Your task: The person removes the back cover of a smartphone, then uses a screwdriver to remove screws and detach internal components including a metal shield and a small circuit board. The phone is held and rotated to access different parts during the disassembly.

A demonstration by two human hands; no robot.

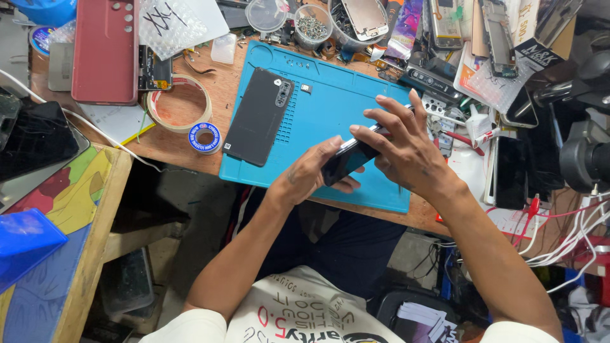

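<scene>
Both my hands hold a dark phone (346, 160) tilted on edge above the front part of a blue work mat (330, 101). My left hand (311, 174) grips its lower end from below. My right hand (406, 149) clasps its upper end, fingers spread over the top. A dark grey phone back cover (257, 117) with a camera cut-out lies flat on the mat's left side, apart from my hands.
A red phone (105, 47), two tape rolls (181, 101), a screw cup (311, 25) and several phone parts crowd the wooden bench. A microscope (584, 152) and cables stand at right. A blue box (25, 241) sits on a side table at left.
</scene>
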